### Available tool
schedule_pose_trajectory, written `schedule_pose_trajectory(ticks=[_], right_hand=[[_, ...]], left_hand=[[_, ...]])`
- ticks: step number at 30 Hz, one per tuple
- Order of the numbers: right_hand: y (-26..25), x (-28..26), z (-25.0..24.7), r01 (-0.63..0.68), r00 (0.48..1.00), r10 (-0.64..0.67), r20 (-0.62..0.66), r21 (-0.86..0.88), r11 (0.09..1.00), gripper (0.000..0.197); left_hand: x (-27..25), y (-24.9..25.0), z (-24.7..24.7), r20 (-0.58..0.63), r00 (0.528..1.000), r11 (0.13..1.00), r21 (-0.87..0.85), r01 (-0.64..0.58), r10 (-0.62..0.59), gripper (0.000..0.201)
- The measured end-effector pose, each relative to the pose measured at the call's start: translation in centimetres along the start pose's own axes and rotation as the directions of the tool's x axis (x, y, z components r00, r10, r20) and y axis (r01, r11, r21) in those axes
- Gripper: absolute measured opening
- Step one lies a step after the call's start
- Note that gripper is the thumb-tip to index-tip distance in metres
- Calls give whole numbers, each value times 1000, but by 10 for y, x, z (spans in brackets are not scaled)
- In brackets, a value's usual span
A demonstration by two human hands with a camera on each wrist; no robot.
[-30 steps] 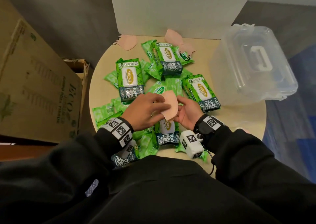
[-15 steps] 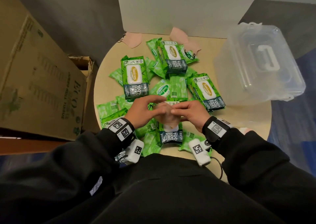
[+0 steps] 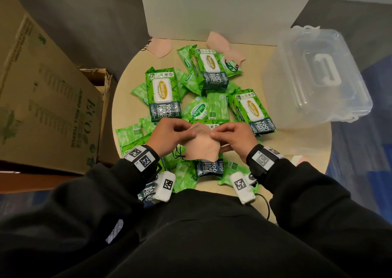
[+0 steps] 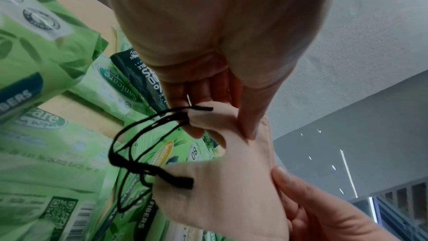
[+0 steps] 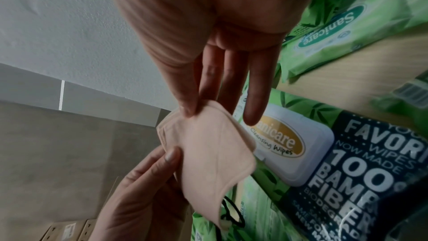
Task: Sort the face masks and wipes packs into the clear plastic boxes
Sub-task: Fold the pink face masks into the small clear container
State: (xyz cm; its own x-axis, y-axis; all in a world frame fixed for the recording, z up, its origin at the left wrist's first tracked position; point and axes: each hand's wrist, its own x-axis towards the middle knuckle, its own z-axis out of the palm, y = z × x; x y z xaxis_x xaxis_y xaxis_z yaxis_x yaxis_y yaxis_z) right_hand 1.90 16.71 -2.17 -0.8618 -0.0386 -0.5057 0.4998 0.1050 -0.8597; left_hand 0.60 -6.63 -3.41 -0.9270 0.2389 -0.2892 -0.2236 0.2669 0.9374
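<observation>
I see both hands raised just above the pile at the near side of the round pale wooden worktop [image 3: 297, 150]. My left hand [image 3: 169, 137] pinches the left edge of a folded peach-pink fabric face mask [image 3: 206, 148] between thumb and fingers, black ear loops [image 4: 136, 151] dangling below it. My right hand [image 3: 235, 138] pinches the mask's upper right edge, its other fingers stretched out behind. Green wipes packs [image 3: 164, 94] lie scattered flat under and beyond the mask. A clear plastic box with a white handle [image 3: 318, 76] stands lid shut at the worktop's right edge. More peach masks [image 3: 160, 47] lie at the far rim.
</observation>
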Motion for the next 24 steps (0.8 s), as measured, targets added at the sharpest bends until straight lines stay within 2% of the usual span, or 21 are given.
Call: schedule_pose_trajectory(ticks=[9,24], right_hand=[[0,0,0,-4,1000,5,7,-65,998,17],[-1,-2,2,-14,999,19,41,-108,994,9]], left_hand=[[2,-5,-2,-11,999,999,25,41,-41,8],[-2,-2,-3,-9,997,996,45,83,-83,10]])
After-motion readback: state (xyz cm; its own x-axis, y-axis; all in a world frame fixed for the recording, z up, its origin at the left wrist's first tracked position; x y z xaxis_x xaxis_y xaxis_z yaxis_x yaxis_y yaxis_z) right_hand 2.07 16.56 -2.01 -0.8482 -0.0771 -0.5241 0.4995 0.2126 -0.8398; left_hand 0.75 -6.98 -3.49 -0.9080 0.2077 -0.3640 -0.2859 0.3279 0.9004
